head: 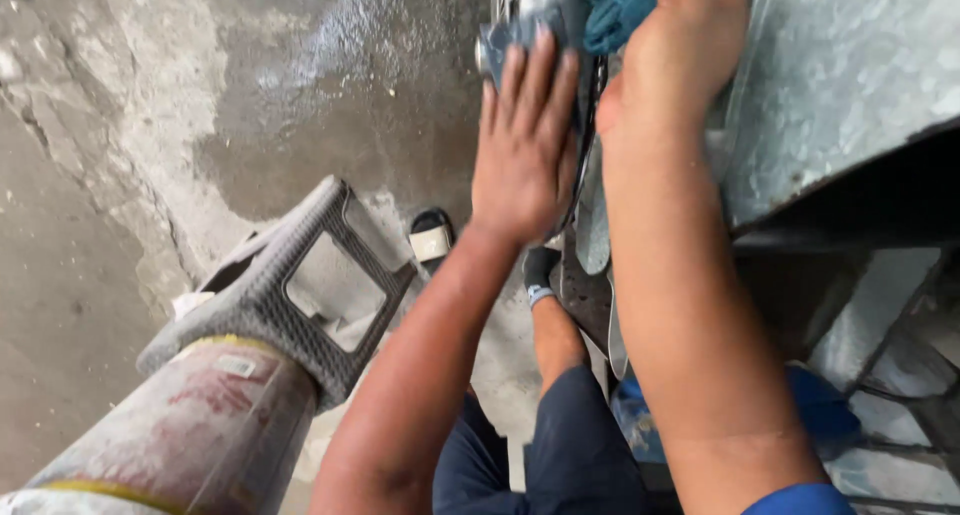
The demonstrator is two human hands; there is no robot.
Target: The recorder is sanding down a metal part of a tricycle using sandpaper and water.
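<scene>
Beside a grey stool [290, 285], left hand [522, 145] lies flat, open-gripped; right hand [680, 55] grips teal cloth [612, 10].

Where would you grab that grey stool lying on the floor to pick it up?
Probably by a leg of the grey stool. It lies tipped on its side, and the woven legs frame a wide gap a hand can hook through. Come from above, on the side away from the big dusty cylinder, which crowds its lower end.
</scene>
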